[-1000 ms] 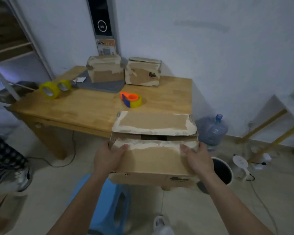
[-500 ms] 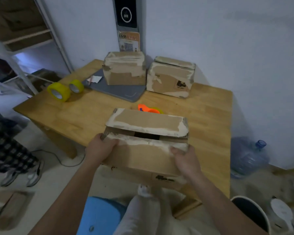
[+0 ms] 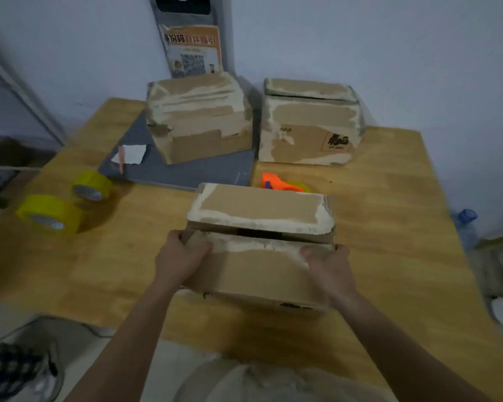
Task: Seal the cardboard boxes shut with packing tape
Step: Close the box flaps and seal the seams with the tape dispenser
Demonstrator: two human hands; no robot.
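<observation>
Fingers of the left hand (image 3: 180, 258) and right hand (image 3: 327, 261) curl over the near top edge of the worn brown cardboard box (image 3: 259, 256), held at the near part of the wooden table (image 3: 389, 227). It looks light but soft-walled, best held low at the corners; its flaps gape at the seam, and the orange tape dispenser (image 3: 282, 185) lies just behind.

Dim, bluish light; soft shadows fall right of the boxes; edges bend and smear; overall slightly blurred.
</observation>
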